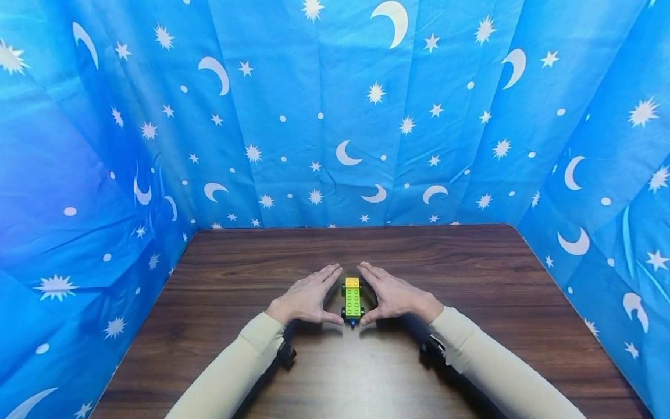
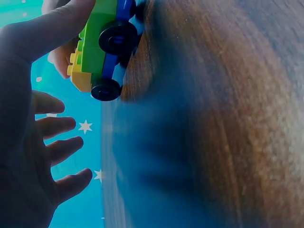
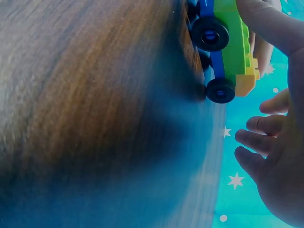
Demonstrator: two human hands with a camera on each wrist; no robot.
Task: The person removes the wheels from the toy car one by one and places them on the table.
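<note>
A toy car of building bricks stands on its black wheels on the wooden table. Its top bricks are green, with a yellow one at the far end and a blue base below, seen from the side in the left wrist view. My left hand lies to its left, fingers extended and thumb apart. On the other side, my right hand mirrors that pose. Both hands frame the car; in the head view a gap shows between them and it. The right wrist view shows the car beyond the right thumb.
The dark wooden table has a glossy reflection near the front. Blue cloth with white moons and stars hangs behind the table and along both sides. A small black device is strapped beneath the right wrist, another beneath the left.
</note>
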